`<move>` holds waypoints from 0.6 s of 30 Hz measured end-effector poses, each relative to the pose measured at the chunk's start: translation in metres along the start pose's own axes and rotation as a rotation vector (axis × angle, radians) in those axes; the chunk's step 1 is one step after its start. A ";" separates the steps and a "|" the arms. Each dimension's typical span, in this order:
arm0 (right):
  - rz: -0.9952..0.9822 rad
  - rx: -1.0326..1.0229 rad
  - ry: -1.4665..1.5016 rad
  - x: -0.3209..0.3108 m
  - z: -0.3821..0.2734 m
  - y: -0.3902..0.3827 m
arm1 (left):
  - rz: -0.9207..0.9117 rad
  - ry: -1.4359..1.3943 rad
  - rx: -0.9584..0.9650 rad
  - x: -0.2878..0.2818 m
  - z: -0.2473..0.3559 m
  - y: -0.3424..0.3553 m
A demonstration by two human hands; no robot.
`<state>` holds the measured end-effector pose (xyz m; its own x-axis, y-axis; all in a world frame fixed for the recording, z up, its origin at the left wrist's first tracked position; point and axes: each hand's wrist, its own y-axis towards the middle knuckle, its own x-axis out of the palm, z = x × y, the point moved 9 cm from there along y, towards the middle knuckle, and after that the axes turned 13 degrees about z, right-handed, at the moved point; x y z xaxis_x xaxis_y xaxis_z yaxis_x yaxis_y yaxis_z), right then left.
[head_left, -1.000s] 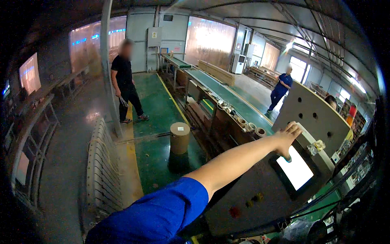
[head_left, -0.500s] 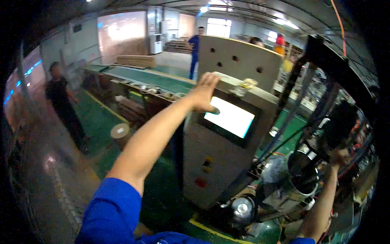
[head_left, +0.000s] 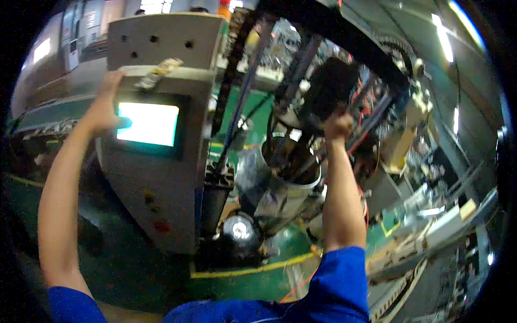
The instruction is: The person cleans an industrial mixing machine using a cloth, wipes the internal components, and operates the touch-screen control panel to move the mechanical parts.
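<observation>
My left hand point(head_left: 103, 110) rests at the left edge of a grey control cabinet point(head_left: 129, 183). Its fingers reach up to the top ledge, and the thumb lies over the left side of the lit touchscreen point(head_left: 149, 128). On that ledge lies a crumpled pale and yellow item point(head_left: 160, 72). Off to the right, my right hand point(head_left: 338, 127) is closed beside a dark bulky part point(head_left: 327, 89) of a black-framed machine. Blur and shadow hide what its fingers grip. Just left of my right forearm, a large metal bucket point(head_left: 274, 199) sits under the frame, dark inside.
A black upright frame point(head_left: 245, 91) stands between cabinet and bucket. Below it, a round dark motor-like part point(head_left: 237, 229) sits near a yellow floor line point(head_left: 253, 271). A long conveyor point(head_left: 51, 110) runs behind the cabinet at left. Cluttered equipment point(head_left: 425, 215) fills the right.
My view has swung right, so the cabinet now appears farther left and the machine nearer the middle. The left hand stays on the cabinet; the right stays closed by the dark part.
</observation>
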<state>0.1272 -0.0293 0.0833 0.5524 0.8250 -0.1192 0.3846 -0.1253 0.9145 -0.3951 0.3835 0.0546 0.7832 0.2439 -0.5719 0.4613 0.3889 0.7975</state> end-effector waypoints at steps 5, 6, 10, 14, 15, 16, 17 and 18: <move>-0.075 0.144 -0.040 -0.036 -0.029 -0.009 | -0.042 0.038 0.025 -0.014 -0.006 -0.003; -0.031 0.226 0.039 -0.041 -0.018 0.000 | -0.034 0.075 0.044 -0.007 0.000 0.001; -0.008 0.206 0.009 -0.031 -0.028 0.001 | -0.007 0.118 0.080 -0.006 -0.015 0.007; -0.041 0.140 -0.067 -0.025 -0.025 0.006 | -0.023 0.077 0.067 -0.008 -0.009 0.006; -0.044 0.118 -0.058 -0.025 -0.027 0.007 | -0.029 0.073 0.060 -0.008 -0.007 0.004; -0.047 0.097 -0.049 -0.026 -0.028 0.006 | -0.028 0.074 0.047 -0.007 -0.006 0.002; -0.030 0.100 -0.048 -0.029 -0.027 0.003 | -0.028 0.076 0.035 -0.005 -0.004 0.000; -0.039 0.124 -0.038 -0.028 -0.027 0.003 | -0.024 0.084 0.024 -0.008 -0.001 0.000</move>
<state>0.0925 -0.0383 0.0995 0.5621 0.8092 -0.1711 0.4934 -0.1621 0.8545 -0.4019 0.3820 0.0589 0.7346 0.3090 -0.6040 0.4899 0.3743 0.7873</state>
